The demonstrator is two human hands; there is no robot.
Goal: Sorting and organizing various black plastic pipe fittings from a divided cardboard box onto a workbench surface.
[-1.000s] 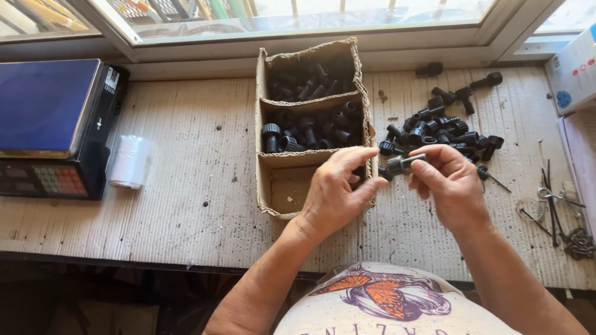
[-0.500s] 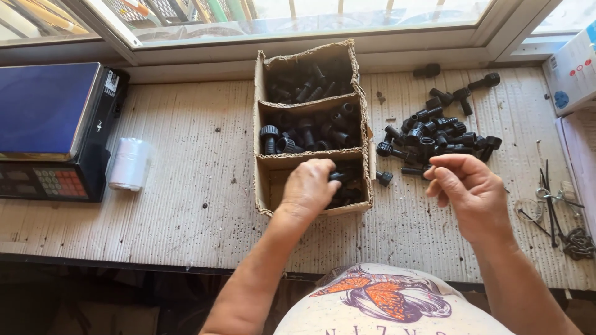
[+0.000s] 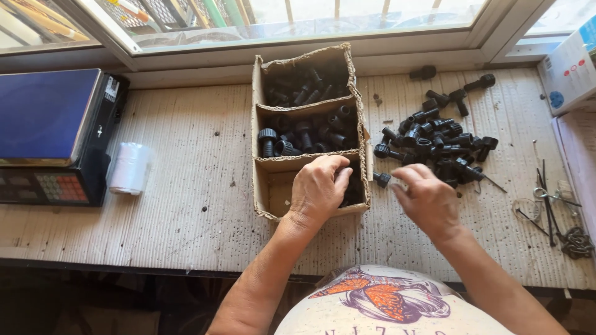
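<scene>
My left hand [image 3: 318,188] reaches into the nearest compartment of a three-part cardboard box [image 3: 261,170]. Its fingers curl down beside a few black fittings [image 3: 351,193] lying there, and I cannot see whether they still grip one. The two farther compartments hold several black plastic fittings [image 3: 298,138]. My right hand [image 3: 427,200] hovers over the bench just right of the box, fingers apart and nothing in them. It is close to a single black fitting [image 3: 382,180] and to the near edge of a loose pile of black fittings [image 3: 434,141].
A digital scale [image 3: 49,127] with a blue platform sits at the far left, with a white roll [image 3: 129,169] beside it. Metal wires and hooks [image 3: 552,214] lie at the right edge. A white carton [image 3: 568,68] stands at the back right under the window.
Both hands were joined on a fitting by the pile. The left hand then carried it over and down into the near compartment, while the right hand opened and moved toward the pile.
</scene>
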